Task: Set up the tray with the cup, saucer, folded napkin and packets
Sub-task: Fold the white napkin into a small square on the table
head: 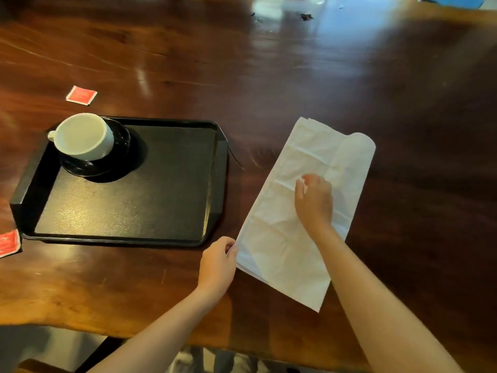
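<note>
The napkin [279, 246] lies flat on the tabletop [295, 76], right of the black tray [134, 205]. The left hand [217, 262] has its grip pinched on the napkin's near-left edge. The right hand [314, 203] is over the napkin's middle with fingers curled; its grip cannot be determined. The cup [83, 135] sits on the saucer [118, 146] in the tray's far-left corner. Two red packets [81, 95] [8, 243] lie on the tabletop outside the tray.

Setting: a dining or café-type room; whether home or commercial cannot be resolved. Evidence: a large, glossy dark wooden table [295, 76] with surface scratches and bright glare reflected at its far end. It carries a black serving tray [221, 184] with a white cup [83, 135] on a black saucer [122, 146]; red single-serve packets [81, 95] lie on the wood, and a white paper napkin [290, 238] is spread beside the tray.
</note>
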